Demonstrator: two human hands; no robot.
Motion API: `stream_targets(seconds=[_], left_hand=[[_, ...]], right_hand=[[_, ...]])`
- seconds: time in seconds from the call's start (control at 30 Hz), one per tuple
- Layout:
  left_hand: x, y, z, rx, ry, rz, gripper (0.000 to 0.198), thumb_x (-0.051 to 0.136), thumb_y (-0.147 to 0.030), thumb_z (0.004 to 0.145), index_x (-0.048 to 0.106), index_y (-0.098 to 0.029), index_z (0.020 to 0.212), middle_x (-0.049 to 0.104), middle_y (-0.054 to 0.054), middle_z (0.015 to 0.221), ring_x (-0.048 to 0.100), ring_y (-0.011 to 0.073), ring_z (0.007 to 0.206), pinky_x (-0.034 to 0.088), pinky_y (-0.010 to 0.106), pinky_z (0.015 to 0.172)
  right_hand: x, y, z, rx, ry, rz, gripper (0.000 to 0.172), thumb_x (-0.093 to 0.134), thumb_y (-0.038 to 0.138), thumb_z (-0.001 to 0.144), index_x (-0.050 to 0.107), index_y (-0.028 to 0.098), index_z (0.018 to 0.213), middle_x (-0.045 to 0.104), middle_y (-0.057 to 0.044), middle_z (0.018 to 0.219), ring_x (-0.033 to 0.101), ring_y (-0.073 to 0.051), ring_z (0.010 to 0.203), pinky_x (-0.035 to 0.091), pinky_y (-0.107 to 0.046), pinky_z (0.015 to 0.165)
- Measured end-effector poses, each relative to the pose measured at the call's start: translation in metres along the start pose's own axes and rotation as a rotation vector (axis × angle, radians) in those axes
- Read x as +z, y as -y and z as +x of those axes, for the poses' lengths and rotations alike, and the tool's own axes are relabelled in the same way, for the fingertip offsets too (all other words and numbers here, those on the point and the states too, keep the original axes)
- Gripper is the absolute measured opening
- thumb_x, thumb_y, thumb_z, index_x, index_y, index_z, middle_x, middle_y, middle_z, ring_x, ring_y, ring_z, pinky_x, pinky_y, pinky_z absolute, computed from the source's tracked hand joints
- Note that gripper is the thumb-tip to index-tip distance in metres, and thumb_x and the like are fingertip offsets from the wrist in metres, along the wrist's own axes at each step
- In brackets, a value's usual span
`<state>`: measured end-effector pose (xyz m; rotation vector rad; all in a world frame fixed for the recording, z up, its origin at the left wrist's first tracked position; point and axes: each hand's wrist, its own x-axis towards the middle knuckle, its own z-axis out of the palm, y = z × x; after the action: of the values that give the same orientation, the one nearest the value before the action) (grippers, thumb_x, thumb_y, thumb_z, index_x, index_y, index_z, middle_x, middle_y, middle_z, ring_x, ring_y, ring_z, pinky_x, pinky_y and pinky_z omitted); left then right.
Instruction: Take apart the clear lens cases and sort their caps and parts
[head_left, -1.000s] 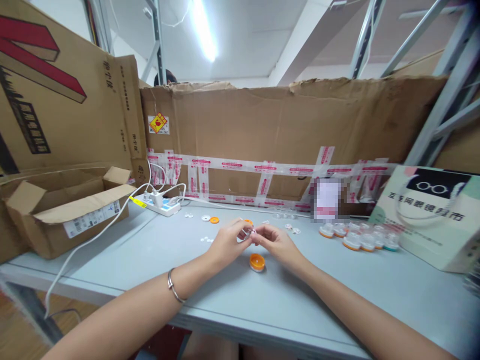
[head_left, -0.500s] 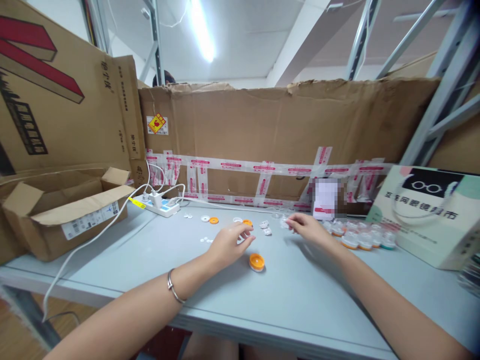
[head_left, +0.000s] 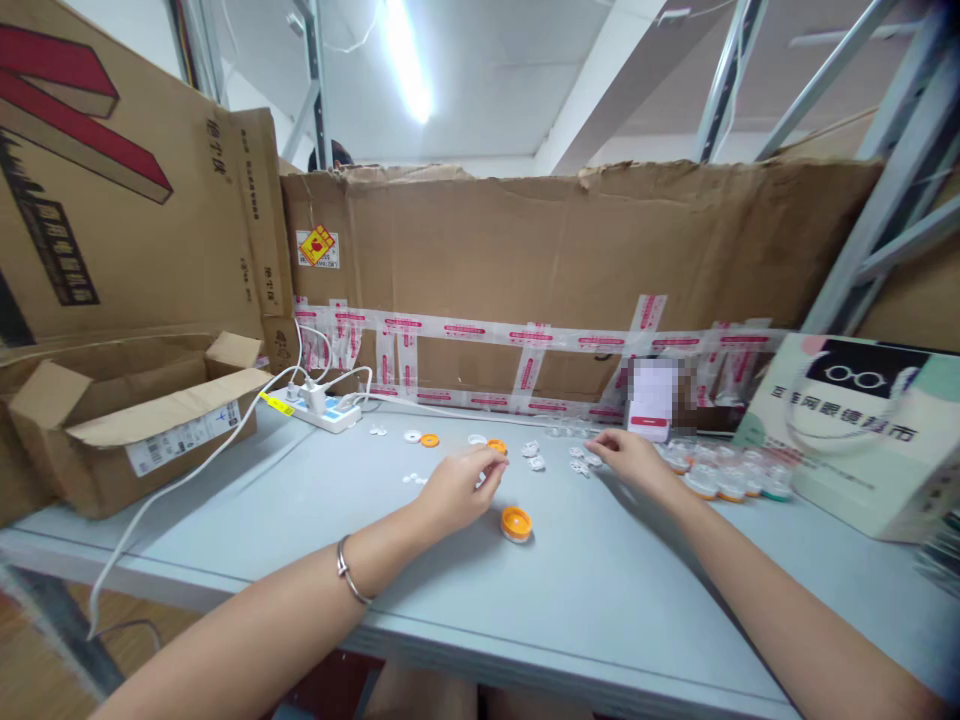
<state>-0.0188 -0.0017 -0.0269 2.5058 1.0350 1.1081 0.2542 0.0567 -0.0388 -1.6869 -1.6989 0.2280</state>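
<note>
My left hand (head_left: 457,489) rests on the grey table (head_left: 585,590) near the middle, fingers curled in a pinch; what they hold is too small to make out. A round orange cap (head_left: 516,523) lies just right of it. My right hand (head_left: 630,456) reaches out to the right, fingertips pinched at several small white plastic parts (head_left: 581,463) lying on the table. More small white parts (head_left: 531,455) and an orange ring (head_left: 496,446) lie between the hands.
A row of small orange, white and teal containers (head_left: 724,480) sits at the right before a white printed box (head_left: 862,430). A power strip (head_left: 322,410) with cables and an open carton (head_left: 127,420) stand at the left. Taped cardboard (head_left: 570,270) walls the back.
One second ago both hands met over the orange cap holding a small piece. The right hand then moved right to the white parts; the left stayed put.
</note>
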Motion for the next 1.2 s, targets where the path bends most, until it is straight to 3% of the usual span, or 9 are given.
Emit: stream_targets(seconds=[0.17,0.27,0.33,0.4,0.47,0.53,0.87,1.07,1.2], left_hand=[[-0.006,-0.006,0.002,-0.083,0.088,0.01,0.023,0.035,-0.014,0.081,0.057,-0.017,0.084,0.06,0.003,0.086,0.054,0.0142,0.08,0.042,0.024,0.071],[-0.008,-0.008,0.001,-0.138,0.203,-0.046,0.024,0.033,-0.017,0.081,0.057,-0.018,0.082,0.06,0.002,0.088,0.054,0.0147,0.085,0.04,0.025,0.076],[-0.008,-0.006,0.0,-0.179,0.309,-0.089,0.019,0.041,-0.027,0.08,0.057,-0.018,0.085,0.058,0.002,0.092,0.053,0.0154,0.085,0.041,0.025,0.075],[-0.007,-0.003,-0.001,-0.179,0.406,-0.104,0.028,0.056,-0.038,0.07,0.056,-0.018,0.09,0.056,0.003,0.094,0.052,0.0161,0.083,0.041,0.025,0.072],[-0.004,0.002,-0.003,-0.132,0.454,-0.098,0.043,0.067,-0.039,0.058,0.054,-0.018,0.093,0.054,0.003,0.093,0.051,0.0162,0.081,0.041,0.024,0.07],[-0.001,0.006,-0.003,-0.086,0.456,-0.083,0.043,0.069,-0.039,0.055,0.055,-0.017,0.089,0.053,0.002,0.089,0.05,0.0157,0.08,0.04,0.024,0.069],[0.006,0.008,-0.001,-0.083,0.435,-0.059,0.031,0.066,-0.037,0.057,0.057,-0.015,0.078,0.053,0.001,0.078,0.051,0.0142,0.072,0.04,0.023,0.066],[0.003,0.004,-0.002,-0.098,0.423,-0.078,0.028,0.067,-0.029,0.056,0.06,-0.017,0.08,0.055,0.002,0.084,0.052,0.0164,0.08,0.041,0.024,0.073],[0.002,0.002,-0.002,-0.102,0.426,-0.091,0.027,0.066,-0.027,0.057,0.06,-0.018,0.081,0.055,0.003,0.088,0.051,0.0174,0.085,0.04,0.025,0.077]], right_hand=[[0.007,0.035,-0.019,-0.149,0.193,0.146,0.029,0.051,0.044,0.07,0.056,0.017,0.064,0.056,-0.002,0.059,0.049,-0.015,0.056,0.035,-0.026,0.053],[0.008,0.055,-0.034,-0.19,0.415,0.264,0.031,0.054,0.048,0.07,0.057,0.017,0.073,0.055,-0.001,0.064,0.048,-0.014,0.059,0.037,-0.025,0.055],[0.007,0.065,-0.043,-0.247,0.571,0.313,0.033,0.061,0.046,0.066,0.057,0.017,0.08,0.054,0.0,0.068,0.047,-0.013,0.063,0.038,-0.025,0.059],[0.007,0.073,-0.051,-0.32,0.676,0.306,0.038,0.068,0.044,0.06,0.057,0.017,0.084,0.052,0.001,0.071,0.046,-0.013,0.066,0.037,-0.025,0.061],[0.009,0.077,-0.057,-0.379,0.73,0.275,0.043,0.072,0.043,0.055,0.057,0.018,0.087,0.051,0.001,0.075,0.044,-0.013,0.068,0.036,-0.024,0.062],[0.013,0.08,-0.06,-0.404,0.758,0.259,0.044,0.073,0.043,0.053,0.058,0.019,0.088,0.051,0.001,0.076,0.043,-0.013,0.068,0.035,-0.024,0.061],[0.02,0.085,-0.063,-0.346,0.726,0.395,0.029,0.068,0.033,0.06,0.058,0.018,0.082,0.054,0.0,0.074,0.047,-0.012,0.066,0.04,-0.024,0.062],[0.031,0.076,-0.052,-0.288,0.408,0.412,0.029,0.062,0.029,0.065,0.057,0.018,0.092,0.059,-0.003,0.086,0.053,-0.013,0.069,0.044,-0.028,0.067],[0.045,0.07,-0.048,-0.227,0.336,0.323,0.036,0.062,0.025,0.062,0.056,0.018,0.097,0.057,-0.002,0.085,0.053,-0.011,0.059,0.046,-0.027,0.06]])
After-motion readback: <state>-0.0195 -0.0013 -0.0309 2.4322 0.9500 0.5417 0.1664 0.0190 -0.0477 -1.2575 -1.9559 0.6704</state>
